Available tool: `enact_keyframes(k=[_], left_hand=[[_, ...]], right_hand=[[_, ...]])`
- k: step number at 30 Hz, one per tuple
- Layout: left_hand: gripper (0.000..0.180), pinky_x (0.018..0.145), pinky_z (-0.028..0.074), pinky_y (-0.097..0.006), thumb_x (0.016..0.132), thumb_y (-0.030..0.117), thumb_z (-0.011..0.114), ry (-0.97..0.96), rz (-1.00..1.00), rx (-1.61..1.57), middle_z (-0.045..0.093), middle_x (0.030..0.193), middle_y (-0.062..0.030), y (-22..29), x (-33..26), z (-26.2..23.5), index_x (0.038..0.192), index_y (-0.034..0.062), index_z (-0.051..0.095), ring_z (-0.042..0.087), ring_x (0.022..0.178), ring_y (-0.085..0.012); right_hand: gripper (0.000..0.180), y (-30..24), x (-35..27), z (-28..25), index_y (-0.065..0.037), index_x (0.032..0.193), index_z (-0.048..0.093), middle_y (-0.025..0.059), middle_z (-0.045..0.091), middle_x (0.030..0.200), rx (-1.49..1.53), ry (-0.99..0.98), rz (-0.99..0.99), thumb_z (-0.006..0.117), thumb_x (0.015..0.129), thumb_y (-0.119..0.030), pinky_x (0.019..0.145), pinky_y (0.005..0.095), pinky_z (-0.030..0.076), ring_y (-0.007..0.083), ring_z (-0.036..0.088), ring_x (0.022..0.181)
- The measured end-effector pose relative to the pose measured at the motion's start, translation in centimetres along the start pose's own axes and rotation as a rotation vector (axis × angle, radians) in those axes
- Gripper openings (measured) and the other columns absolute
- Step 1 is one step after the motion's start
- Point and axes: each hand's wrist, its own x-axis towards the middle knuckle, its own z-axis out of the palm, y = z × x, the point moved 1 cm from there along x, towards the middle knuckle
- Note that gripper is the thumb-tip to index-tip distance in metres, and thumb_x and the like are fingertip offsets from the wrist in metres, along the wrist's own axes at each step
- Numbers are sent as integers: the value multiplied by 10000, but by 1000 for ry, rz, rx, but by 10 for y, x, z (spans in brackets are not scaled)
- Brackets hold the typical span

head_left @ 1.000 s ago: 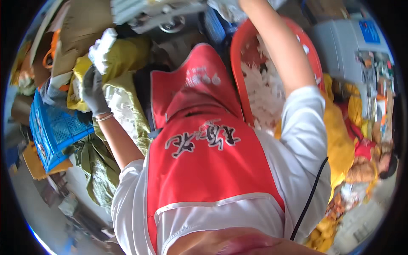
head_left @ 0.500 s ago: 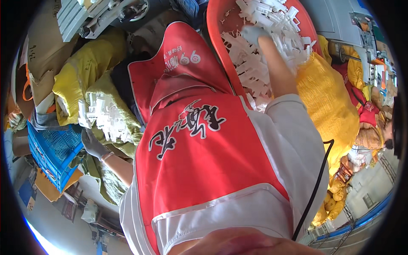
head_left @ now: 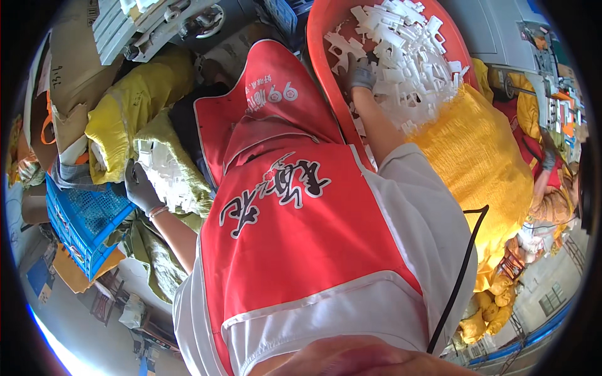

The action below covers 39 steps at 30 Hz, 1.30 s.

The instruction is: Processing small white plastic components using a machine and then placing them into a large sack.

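My right hand (head_left: 360, 75), in a grey glove, is inside the red tub (head_left: 318, 47) at the upper right. Its fingers close on a white pistol-shaped plastic part (head_left: 342, 47). Loose white plastic parts (head_left: 404, 59) are heaped beside it. On the left, my other gloved hand, my left hand (head_left: 143, 189), is at the mouth of a pale green woven sack (head_left: 194, 160). Its fingers are apart, and I see nothing held in them. More white plastic parts (head_left: 166, 172) fill that sack, right beside the fingers.
A full yellow woven sack (head_left: 480, 182) leans against the tub's near right side. A blue plastic crate (head_left: 88, 235) stands left of my left hand, below another yellow sack (head_left: 141, 91). Grey machinery (head_left: 135, 28) is at the upper left. Another person's arm (head_left: 547, 166) shows far right.
My right hand has moved left and nearer in the tub, now at a pistol-shaped part. A white piece that was just above my left hand no longer shows there; that hand has shifted slightly right.
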Motion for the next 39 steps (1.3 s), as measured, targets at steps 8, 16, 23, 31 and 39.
enact_keyframes(k=[8, 16, 23, 31, 39], left_hand=[[230, 716, 482, -253, 857, 188, 585, -67, -14, 65, 677, 919, -63, 35, -15, 14, 1036, 63, 657, 615, 790, -120], [173, 781, 485, -300, 812, 82, 600, 46, 300, -51, 662, 941, -127, 98, 24, 9, 965, 18, 651, 644, 861, -224], [165, 785, 481, -304, 799, 106, 618, 142, 684, -178, 652, 956, -109, 221, 86, -1, 952, 53, 650, 626, 894, -243], [354, 769, 486, -342, 756, 210, 689, -167, 814, -170, 620, 995, -161, 287, 145, 42, 1072, 79, 599, 614, 896, -298], [285, 729, 500, -319, 750, 229, 674, -80, 803, -382, 657, 905, -113, 277, 162, 37, 999, 96, 634, 643, 830, -270]], right_hand=[[411, -2, 39, 41, -226, 1182, 525, 88, 599, 989, -404, 57, -443, 507, 822, -424, 759, 388, 473, 258, 573, 896], [394, 20, 37, -9, -163, 1171, 529, 199, 590, 1023, 169, 80, -498, 524, 782, -102, 772, 471, 461, 374, 560, 961], [263, 44, 51, -104, -88, 995, 595, 176, 484, 1079, 49, 81, -285, 498, 761, -19, 825, 386, 442, 346, 531, 978], [370, 47, 50, -194, -32, 1122, 509, 183, 430, 1190, 301, 479, -653, 494, 760, 43, 943, 392, 383, 348, 453, 1110], [325, -85, 39, -273, 22, 1226, 452, 94, 502, 1151, 1741, 4, -854, 477, 912, -56, 845, 296, 474, 194, 521, 1031]])
